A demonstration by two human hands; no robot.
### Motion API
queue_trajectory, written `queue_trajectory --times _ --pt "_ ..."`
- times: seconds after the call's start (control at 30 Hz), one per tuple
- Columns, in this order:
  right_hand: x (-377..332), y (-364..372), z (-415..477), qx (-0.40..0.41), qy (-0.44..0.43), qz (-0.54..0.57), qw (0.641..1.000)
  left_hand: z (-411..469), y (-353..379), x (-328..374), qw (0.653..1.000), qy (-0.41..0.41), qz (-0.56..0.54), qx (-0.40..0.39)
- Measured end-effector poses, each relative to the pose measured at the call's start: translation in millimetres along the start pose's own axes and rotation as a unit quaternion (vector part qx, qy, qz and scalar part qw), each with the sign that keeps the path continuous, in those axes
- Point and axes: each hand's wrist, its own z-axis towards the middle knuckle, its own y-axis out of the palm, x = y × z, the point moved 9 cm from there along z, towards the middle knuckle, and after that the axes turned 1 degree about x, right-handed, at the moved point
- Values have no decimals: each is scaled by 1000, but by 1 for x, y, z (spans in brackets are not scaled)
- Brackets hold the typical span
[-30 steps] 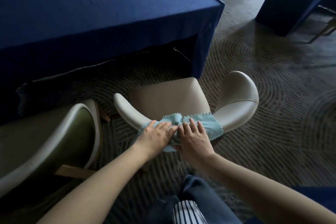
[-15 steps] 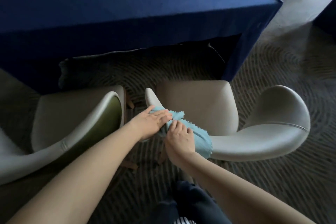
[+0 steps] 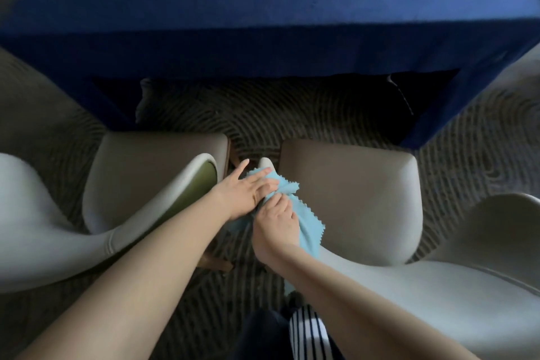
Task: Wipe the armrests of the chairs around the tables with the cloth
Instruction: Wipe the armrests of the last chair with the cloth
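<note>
Hands first: left hand [image 3: 248, 194] lies flat, fingers straight, pressing the light blue cloth [image 3: 308, 228] onto the armrest [image 3: 264, 163] of the right chair [image 3: 350, 199], close to the armrest's front tip. The right hand [image 3: 276, 231] is just behind it, fingers curled, gripping a bunch of the cloth against the same armrest. The cloth drapes over the armrest, zigzag edge hanging on the seat side (the very tip stays bare). The left chair [image 3: 157, 172] stands just beside it, near the left wrist. Both chairs face a table [image 3: 263, 9] under a dark blue cover. Patterned carpet [image 3: 482, 155] lies below. A striped garment [image 3: 306, 336] shows at the bottom edge.
</note>
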Motion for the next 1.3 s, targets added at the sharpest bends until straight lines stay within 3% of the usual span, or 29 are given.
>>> queue_trajectory --times 0.4,0.63,0.77,0.9,1.03,1.1,1.3 --pt "-22 8 79 -50 59 31 997 56 23 -54 997 66 -32 -4" --pt "-29 14 135 -122 82 -17 989 91 51 -90 969 50 -240 -32" --pt "-26 13 159 -165 102 21 981 106 86 -102 906 -8 -413 -89" --pt "-11 26 186 -186 202 157 949 121 101 -114 850 -36 -521 -62" --pt "1 35 206 -176 264 284 905 121 103 -123 755 -43 -652 -47" --pt "6 35 211 -155 288 366 871 119 100 -131 703 -57 -708 -27" --pt "11 -6 213 -31 276 604 747 106 75 -171 589 -108 -798 61"
